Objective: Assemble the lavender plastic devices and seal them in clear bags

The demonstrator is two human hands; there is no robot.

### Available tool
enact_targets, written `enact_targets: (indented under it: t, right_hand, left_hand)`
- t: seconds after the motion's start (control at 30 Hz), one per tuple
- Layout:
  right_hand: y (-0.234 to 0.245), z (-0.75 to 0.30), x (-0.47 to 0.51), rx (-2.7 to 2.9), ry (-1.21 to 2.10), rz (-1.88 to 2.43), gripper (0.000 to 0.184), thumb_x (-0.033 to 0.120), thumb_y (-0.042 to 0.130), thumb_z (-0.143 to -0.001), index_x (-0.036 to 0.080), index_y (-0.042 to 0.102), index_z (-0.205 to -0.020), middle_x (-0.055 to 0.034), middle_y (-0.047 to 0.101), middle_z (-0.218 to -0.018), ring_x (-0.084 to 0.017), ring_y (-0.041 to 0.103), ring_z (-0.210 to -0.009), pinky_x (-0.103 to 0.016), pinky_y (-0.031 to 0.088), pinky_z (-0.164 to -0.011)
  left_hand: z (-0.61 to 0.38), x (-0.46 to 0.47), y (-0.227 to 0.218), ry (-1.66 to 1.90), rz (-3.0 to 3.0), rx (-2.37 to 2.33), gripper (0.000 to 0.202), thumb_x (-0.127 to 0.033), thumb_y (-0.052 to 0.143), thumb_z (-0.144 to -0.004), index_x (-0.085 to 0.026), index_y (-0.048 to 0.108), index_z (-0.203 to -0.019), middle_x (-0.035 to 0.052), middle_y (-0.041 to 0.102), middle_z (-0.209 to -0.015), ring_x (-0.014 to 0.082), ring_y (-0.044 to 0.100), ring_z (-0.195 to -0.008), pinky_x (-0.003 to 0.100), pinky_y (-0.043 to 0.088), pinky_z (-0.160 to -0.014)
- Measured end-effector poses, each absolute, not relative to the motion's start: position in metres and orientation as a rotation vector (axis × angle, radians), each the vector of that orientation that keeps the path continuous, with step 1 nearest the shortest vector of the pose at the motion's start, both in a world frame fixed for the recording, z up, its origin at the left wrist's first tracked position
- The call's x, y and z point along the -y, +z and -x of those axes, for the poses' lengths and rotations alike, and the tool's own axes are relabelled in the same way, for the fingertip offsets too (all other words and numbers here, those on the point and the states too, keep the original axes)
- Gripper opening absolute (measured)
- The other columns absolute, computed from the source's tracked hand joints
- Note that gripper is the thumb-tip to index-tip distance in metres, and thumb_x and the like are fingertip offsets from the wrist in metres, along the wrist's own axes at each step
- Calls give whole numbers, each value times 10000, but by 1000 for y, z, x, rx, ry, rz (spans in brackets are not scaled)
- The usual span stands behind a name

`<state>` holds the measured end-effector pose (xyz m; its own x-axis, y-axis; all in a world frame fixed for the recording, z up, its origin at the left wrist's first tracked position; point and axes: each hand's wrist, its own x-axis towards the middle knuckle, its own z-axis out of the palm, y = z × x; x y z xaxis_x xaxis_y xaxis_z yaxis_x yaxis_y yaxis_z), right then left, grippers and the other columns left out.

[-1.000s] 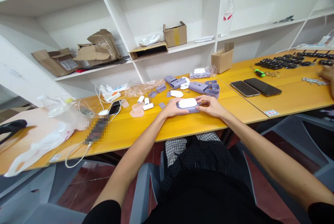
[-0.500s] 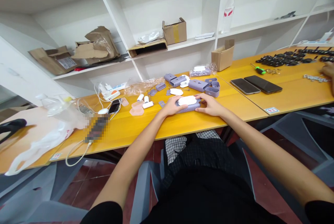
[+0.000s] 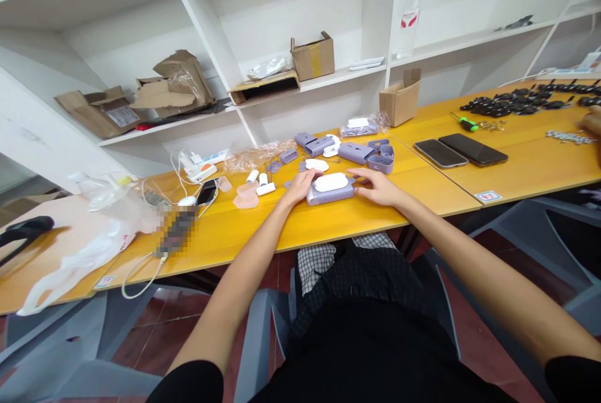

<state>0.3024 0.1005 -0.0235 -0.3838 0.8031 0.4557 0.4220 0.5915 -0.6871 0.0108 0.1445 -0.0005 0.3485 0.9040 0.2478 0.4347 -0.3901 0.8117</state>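
A purple plastic casing (image 3: 328,193) with a white oval pad on top lies on the yellow table (image 3: 263,228) in front of me. My left hand (image 3: 300,187) is curled around its left end and grips it. My right hand (image 3: 375,185) rests at its right end with the fingers stretched flat toward the casing, touching its edge. Just behind lie several more purple casing parts (image 3: 361,154) and a loose white oval pad (image 3: 317,164).
Two dark phones (image 3: 460,151) lie to the right, a cardboard box (image 3: 400,101) behind them. Another person's hand (image 3: 591,121) works at far right among black parts (image 3: 511,102). At left are a power strip (image 3: 201,168), cables and a white plastic bag (image 3: 89,240). White shelves hold torn boxes.
The casing has turned from tilted in both hands to lying flat on the table. My right hand has loosened and its fingers have straightened.
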Motion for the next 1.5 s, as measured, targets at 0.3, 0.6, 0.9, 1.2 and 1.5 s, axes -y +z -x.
enact_targets:
  t: [0.3, 0.6, 0.9, 1.2, 1.5]
  right_hand:
    - [-43, -301, -113, 2252, 167, 1280, 564, 251, 562, -912, 151, 624, -1463, -162, 584, -1561, -400, 514, -1472, -620, 353, -1256]
    - [-52, -304, -115, 2337, 185, 1428, 602, 450, 474, -1002, 213, 532, -1553, -127, 460, -1666, -435, 342, -1575, -731, 155, -1285]
    - [-41, -301, -108, 2354, 245, 1477, 629, 444, 456, -1002, 202, 504, -1580, -135, 421, -1686, -429, 291, -1597, -707, 164, -1293]
    - [-18, -295, -91, 2530, 154, 1651, 699, 423, 224, -1051, 95, 351, -1656, -159, 281, -1746, -376, 207, -1634, -679, 174, -1294]
    - [-16, -293, -90, 2538, 123, 1677, 677, 412, 237, -1055, 120, 379, -1649, -144, 291, -1745, -361, 225, -1632, -643, 200, -1298]
  left_hand:
    - [17, -151, 1, 832, -2238, -1309, 391, -209, 496, -956, -148, 745, -1250, 125, 758, -1300, 275, 692, -1240, 469, 485, -1163]
    - [22, -150, -4, 468, -2483, -1441, 502, -279, 492, -988, -184, 617, -1465, 132, 521, -1617, 320, 415, -1553, 544, 250, -1308]
    - [16, -145, -8, 312, -2503, -1527, 561, -290, 398, -1030, -181, 483, -1573, 153, 338, -1719, 339, 269, -1623, 625, 166, -1308]
    - [9, -128, 3, 138, -2488, -1643, 581, -281, 321, -1063, -160, 399, -1626, 138, 285, -1742, 290, 243, -1635, 541, 191, -1331]
    - [35, -4, 67, 620, -2527, -1621, 318, -318, 529, -1015, -204, 745, -1219, 108, 790, -1214, 258, 760, -1049, 440, 583, -1017]
